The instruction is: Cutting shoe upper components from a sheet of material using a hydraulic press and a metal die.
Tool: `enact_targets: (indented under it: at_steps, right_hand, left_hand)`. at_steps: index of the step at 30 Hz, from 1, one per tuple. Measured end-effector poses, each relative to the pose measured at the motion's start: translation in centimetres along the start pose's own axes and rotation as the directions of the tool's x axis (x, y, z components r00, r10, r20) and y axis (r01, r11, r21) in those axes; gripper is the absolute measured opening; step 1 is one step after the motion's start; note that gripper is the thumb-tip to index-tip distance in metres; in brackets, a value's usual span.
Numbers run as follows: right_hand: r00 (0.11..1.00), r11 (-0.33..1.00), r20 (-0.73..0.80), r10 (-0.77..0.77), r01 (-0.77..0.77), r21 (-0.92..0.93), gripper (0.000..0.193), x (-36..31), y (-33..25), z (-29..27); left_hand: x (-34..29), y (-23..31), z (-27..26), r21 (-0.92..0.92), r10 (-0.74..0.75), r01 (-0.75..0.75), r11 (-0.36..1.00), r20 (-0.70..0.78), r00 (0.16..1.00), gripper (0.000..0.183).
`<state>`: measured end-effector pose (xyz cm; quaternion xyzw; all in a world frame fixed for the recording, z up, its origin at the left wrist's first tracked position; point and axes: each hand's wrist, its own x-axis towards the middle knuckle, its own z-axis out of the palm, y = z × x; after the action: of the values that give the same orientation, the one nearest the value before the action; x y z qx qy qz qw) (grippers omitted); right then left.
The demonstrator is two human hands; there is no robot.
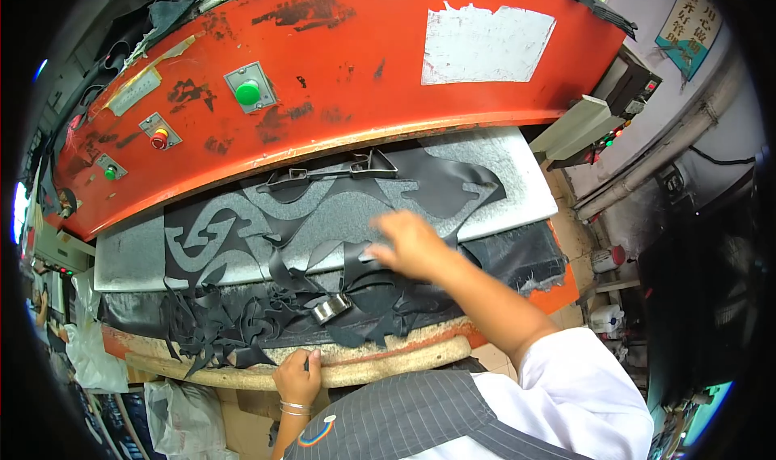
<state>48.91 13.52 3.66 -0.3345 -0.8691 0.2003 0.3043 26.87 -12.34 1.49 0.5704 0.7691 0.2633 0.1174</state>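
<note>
My right hand (411,246) reaches over the pale cutting board (517,169), slightly blurred, thumb and fingers apart with nothing seen between them. Below it spreads a dark leather sheet (440,177) with curved shapes cut out. Toward the sheet's far edge lies a metal cutting die (372,166) with an angular outline. My left hand (299,377) is closed at the padded front edge (388,371); a small dark bit shows at its fingers, too small to name. Between the hands, a short metal band-shaped die (331,308) sits among leather offcuts (218,322).
A red-orange press beam (356,64) spans the far side, with a green button (248,93) and a red stop button (160,139). A control box (598,128) juts out at the right. Plastic bags (182,415) hang at the lower left.
</note>
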Motion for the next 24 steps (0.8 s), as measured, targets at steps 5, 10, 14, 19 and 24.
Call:
enact_targets:
  at_steps: [5,10,14,19,24]
  right_hand:
    - [0.957,0.907,0.03,0.287,-0.262,-0.33,0.089,9.0,4.8,3.2]
    - [0.944,0.914,0.137,0.301,-0.244,-0.324,0.086,13.8,5.4,4.6]
    - [0.96,0.935,0.108,0.257,-0.219,-0.28,0.074,13.3,5.7,4.0]
    - [0.985,0.978,-0.141,-0.095,0.067,-0.196,0.067,5.5,0.1,2.8]
    - [0.77,0.754,0.0,-0.638,0.625,0.202,0.066,4.1,-3.9,-2.0]
  left_hand:
    - [-1.5,-1.9,-0.1,0.038,-0.011,0.013,0.999,-0.036,0.999,0.024]
    - [-1.4,-2.2,1.4,0.01,-0.052,0.054,0.999,-0.088,0.995,0.027]
    - [-0.8,-2.7,1.5,-0.02,-0.05,0.048,0.999,-0.13,0.99,0.028]
    - [-4.8,-4.5,-1.1,-0.241,-0.212,0.173,0.955,-0.144,0.967,0.029]
    - [-0.1,-5.4,-3.3,-0.922,-0.515,0.121,0.368,-0.094,0.852,0.032]
